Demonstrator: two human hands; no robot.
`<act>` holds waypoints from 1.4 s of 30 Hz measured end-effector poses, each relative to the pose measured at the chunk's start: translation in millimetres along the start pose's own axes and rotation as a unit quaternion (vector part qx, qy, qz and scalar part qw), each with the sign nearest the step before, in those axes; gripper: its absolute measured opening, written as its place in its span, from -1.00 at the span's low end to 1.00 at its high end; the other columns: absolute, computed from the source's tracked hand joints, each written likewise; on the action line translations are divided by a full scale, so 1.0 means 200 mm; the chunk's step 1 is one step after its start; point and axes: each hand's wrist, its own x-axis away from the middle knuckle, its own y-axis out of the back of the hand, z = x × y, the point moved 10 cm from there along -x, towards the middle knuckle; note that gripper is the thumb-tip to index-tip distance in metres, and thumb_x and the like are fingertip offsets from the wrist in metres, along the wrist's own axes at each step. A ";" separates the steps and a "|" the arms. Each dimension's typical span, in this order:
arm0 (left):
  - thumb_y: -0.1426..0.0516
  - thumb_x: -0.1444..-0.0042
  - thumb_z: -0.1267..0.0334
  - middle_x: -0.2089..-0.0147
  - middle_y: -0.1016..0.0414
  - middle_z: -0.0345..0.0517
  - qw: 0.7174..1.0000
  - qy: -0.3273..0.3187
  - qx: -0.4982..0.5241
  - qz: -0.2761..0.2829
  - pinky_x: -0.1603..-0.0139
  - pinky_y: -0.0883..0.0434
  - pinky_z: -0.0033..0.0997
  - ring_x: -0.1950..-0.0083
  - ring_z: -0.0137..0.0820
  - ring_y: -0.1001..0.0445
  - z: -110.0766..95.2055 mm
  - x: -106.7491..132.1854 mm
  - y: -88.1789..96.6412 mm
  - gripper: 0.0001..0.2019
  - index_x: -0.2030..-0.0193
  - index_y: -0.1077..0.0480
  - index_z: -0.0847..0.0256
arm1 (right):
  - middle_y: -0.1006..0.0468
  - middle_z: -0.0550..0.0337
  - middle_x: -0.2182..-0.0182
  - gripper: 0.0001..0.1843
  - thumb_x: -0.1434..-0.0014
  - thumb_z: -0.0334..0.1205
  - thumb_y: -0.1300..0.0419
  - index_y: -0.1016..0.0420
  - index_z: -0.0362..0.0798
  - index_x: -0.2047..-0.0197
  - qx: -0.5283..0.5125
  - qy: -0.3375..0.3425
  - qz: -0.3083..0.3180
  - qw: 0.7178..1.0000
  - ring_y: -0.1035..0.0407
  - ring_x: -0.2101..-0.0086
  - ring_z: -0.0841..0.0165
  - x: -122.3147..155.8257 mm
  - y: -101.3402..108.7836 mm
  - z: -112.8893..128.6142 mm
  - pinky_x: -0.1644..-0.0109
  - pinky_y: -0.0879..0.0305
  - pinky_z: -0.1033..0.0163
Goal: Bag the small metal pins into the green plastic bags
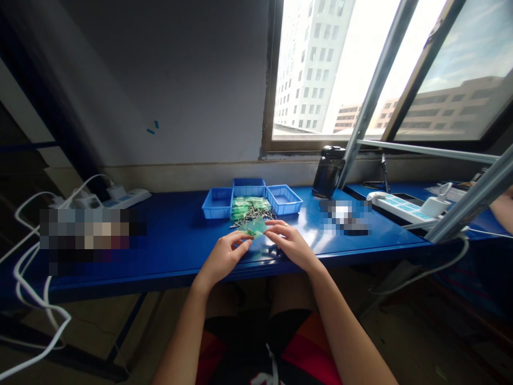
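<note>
A small see-through green plastic bag [257, 226] is held up between my two hands, just above the table's front part. My left hand [226, 254] pinches its lower left side between thumb and fingers. At the right edge of the bag, my right hand [292, 245] has its fingertips closed on the plastic. Something small and bright green shows near my left fingertips; its kind is too small to make out. Just beyond the bag lies a heap of thin metal pieces [256, 212], with green plastic bags [240, 206] among and behind them.
Three blue bins, a left one [217, 208], a back one [248, 187] and a right one [285, 200], surround the heap on the blue table [172, 235]. A black bottle [327, 174] stands by the window. Power strips [404, 207] and white cables lie at both sides. Another person's arm [503, 211] shows far right.
</note>
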 end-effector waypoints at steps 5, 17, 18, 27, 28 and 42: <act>-0.02 -0.10 0.11 0.11 -0.49 -0.07 1.000 0.004 -0.021 0.004 0.07 -0.37 -0.37 0.11 -0.28 -0.43 -0.01 0.00 0.00 -0.70 0.20 -0.48 0.21 | -0.43 0.04 0.06 -0.67 -0.12 -0.05 -0.08 -0.54 -0.05 0.19 -0.014 -0.007 0.023 1.000 -0.37 0.21 0.31 0.00 -0.03 0.01 0.33 -0.34 0.30; -0.01 -0.12 0.11 0.10 -0.47 -0.07 1.000 -0.001 -0.006 0.003 0.09 -0.37 -0.36 0.15 -0.30 -0.43 -0.01 0.00 0.00 -0.69 0.13 -0.46 0.20 | -0.50 0.08 0.21 -0.68 -0.16 -0.07 -0.06 -0.55 -0.07 0.23 0.004 0.021 0.036 0.999 -0.37 0.22 0.33 0.00 -0.05 0.02 0.23 -0.30 0.29; -0.01 -0.12 0.11 0.10 -0.47 -0.07 1.000 0.000 -0.006 0.003 0.09 -0.37 -0.36 0.15 -0.30 -0.43 -0.01 0.00 0.00 -0.69 0.14 -0.46 0.20 | -0.50 0.08 0.20 -0.69 -0.15 -0.07 -0.06 -0.55 -0.07 0.24 0.009 0.025 0.038 0.999 -0.36 0.20 0.32 0.00 -0.05 0.03 0.20 -0.30 0.28; -0.02 -0.12 0.11 0.13 -0.48 -0.07 1.000 0.001 0.000 0.003 0.13 -0.37 -0.39 0.17 -0.32 -0.44 0.00 0.00 0.00 -0.68 0.08 -0.43 0.19 | -0.48 0.11 0.22 -0.69 -0.14 -0.07 -0.06 -0.54 -0.08 0.25 -0.026 0.000 0.082 0.996 -0.34 0.40 0.43 0.01 -0.09 0.04 0.38 -0.27 0.35; -0.02 -0.12 0.11 0.13 -0.48 -0.07 1.000 0.000 0.000 0.002 0.13 -0.37 -0.39 0.18 -0.32 -0.44 0.00 0.00 0.00 -0.68 0.09 -0.43 0.19 | -0.48 0.12 0.24 -0.68 -0.15 -0.07 -0.06 -0.53 -0.08 0.26 -0.028 -0.003 0.080 0.996 -0.32 0.43 0.45 0.01 -0.09 0.03 0.40 -0.26 0.36; -0.02 -0.10 0.07 0.25 -0.51 -0.05 0.999 0.036 -0.019 -0.009 0.13 -0.35 -0.33 0.19 -0.28 -0.45 0.02 0.01 0.01 -0.64 0.07 -0.40 0.22 | -0.48 0.15 0.38 -0.66 -0.15 -0.03 -0.04 -0.52 -0.08 0.25 -0.009 -0.008 0.060 0.998 -0.32 0.43 0.42 0.00 -0.07 0.00 0.40 -0.23 0.35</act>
